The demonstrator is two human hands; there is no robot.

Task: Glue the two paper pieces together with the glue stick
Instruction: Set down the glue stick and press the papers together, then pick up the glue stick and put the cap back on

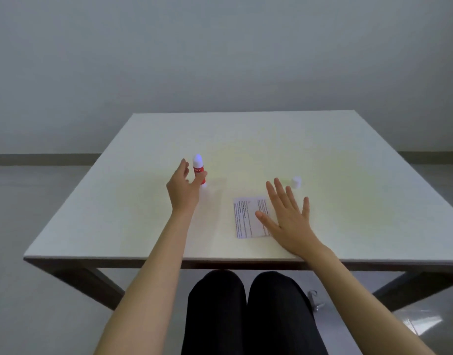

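1. The left hand (pixel 182 188) is half open around the glue stick (pixel 199 169): thumb on one side, fingers on the other, the thumb tip at the red barrel. Whether it already grips or only brackets it, I cannot tell.
2. The right hand (pixel 289 216) lies spread wide and flat, palm down, holding nothing; its thumb and palm edge rest on the right part of the paper (pixel 248 217).
3. The stick stands upright with its white tip bare; the cap (pixel 296 181) sits well apart, just beyond the right fingertips.
4. Only one printed sheet shows clearly. Whether a second piece lies under it or under the hand is hidden.
5. The step looks like taking or parking the stick. To do it well, pinch low on the barrel so it does not topple, and keep the right palm pressing so the paper stays square.
6. The paper lies near the front edge of the desk (pixel 245 139), so any sliding should go away from the body.
7. Open room is plentiful: the far half and both sides of the desk carry nothing seen.
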